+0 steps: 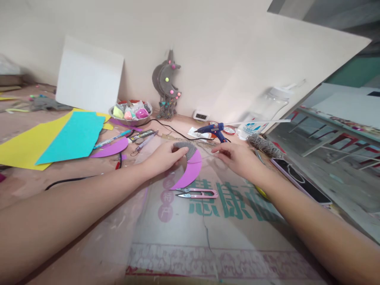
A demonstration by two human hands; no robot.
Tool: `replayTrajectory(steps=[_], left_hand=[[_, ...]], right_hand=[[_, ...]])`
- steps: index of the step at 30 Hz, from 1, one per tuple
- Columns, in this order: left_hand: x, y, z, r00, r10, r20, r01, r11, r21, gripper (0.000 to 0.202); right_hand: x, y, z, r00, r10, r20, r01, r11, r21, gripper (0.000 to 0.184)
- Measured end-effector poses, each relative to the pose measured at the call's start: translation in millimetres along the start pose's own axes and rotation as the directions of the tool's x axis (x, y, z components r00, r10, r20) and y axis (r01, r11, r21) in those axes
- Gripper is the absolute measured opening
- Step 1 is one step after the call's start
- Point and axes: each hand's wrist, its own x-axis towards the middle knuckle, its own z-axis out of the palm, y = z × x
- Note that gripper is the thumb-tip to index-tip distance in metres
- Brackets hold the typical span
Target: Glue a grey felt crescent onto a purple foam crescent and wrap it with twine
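Observation:
My left hand (169, 157) pinches the upper end of a purple crescent moon cutout (192, 170). Grey yarn (190, 149) is wrapped round that end, while the lower part is bare purple. From the crescent a strand of the yarn runs right to my right hand (233, 156), whose thumb and forefinger are closed on it. Just below the crescent's lower tip lie pink thread snips (204, 193) on the printed sheet.
Behind my hands are a blue glue gun (212, 128) and a bowl of coloured clay (130, 113). Yellow sheets (26, 142) and a teal sheet (73, 136) lie left. A yarn skein (264, 144), phone (299, 180) and plastic bottle (264, 111) stand or lie right. A finished-looking grey moon ornament (168, 81) hangs on the wall.

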Motion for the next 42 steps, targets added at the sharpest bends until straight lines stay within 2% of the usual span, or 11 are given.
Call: replayTrajectory(steps=[2, 4, 7, 11, 14, 16, 19, 21, 29, 38, 42], left_hand=[[-0.7, 0.6, 0.6, 1.0, -0.008, -0.009, 0.008, 1.0, -0.023, 0.031], [-1.9, 2.0, 1.2, 1.0, -0.012, -0.016, 0.011, 0.998, -0.057, 0.031], [-3.6, 3.6, 1.5, 1.0, -0.009, -0.012, 0.008, 0.996, -0.088, 0.032], [-4.0, 3.0, 1.4, 0.999, -0.023, 0.028, 0.025, 0.997, -0.075, 0.035], [-3.7, 2.3, 1.2, 0.999, -0.01, 0.037, 0.012, 0.998, -0.065, 0.035], [-3.4, 2.0, 1.0, 0.999, 0.008, 0.043, -0.006, 0.999, -0.048, 0.036], [-3.0, 1.6, 1.0, 0.999, 0.003, 0.05, -0.002, 1.0, -0.016, 0.037], [-3.0, 2.0, 1.4, 0.999, 0.003, 0.05, -0.003, 1.0, 0.001, 0.037], [-4.9, 4.8, 2.7, 0.992, 0.064, 0.105, -0.062, 0.998, -0.016, 0.036], [-2.6, 3.3, -0.1, 0.994, 0.021, 0.11, -0.016, 0.999, -0.043, 0.038], [-3.6, 4.6, 0.5, 0.985, 0.002, 0.175, 0.015, 0.995, -0.1, 0.035]], right_hand=[[0.4, 3.6, 3.6, 0.996, -0.042, -0.077, 0.035, 0.995, -0.099, 0.027], [0.0, 4.9, 3.4, 0.998, -0.023, -0.058, 0.018, 0.996, -0.086, 0.042], [-2.6, -1.5, 2.7, 0.993, 0.091, 0.072, -0.101, 0.983, 0.153, 0.056], [-7.7, -20.8, 12.0, 0.976, 0.104, 0.191, -0.205, 0.731, 0.651, 0.03], [-10.2, -30.4, 21.0, 0.949, 0.065, 0.309, -0.282, 0.614, 0.737, 0.028], [-11.0, -32.1, 23.4, 0.949, 0.046, 0.311, -0.258, 0.682, 0.684, 0.025], [-11.9, -33.4, 22.0, 0.987, 0.019, 0.16, -0.094, 0.873, 0.479, 0.015], [-12.6, -37.1, 20.6, 0.997, -0.018, 0.069, -0.008, 0.934, 0.358, 0.013], [-11.1, -48.1, 24.9, 0.991, 0.101, -0.09, -0.058, 0.919, 0.389, 0.018], [-6.6, -24.1, 32.2, 0.995, 0.093, 0.034, -0.099, 0.909, 0.404, 0.017], [-6.3, -23.0, 35.4, 0.995, 0.1, 0.007, -0.095, 0.913, 0.398, 0.017]])
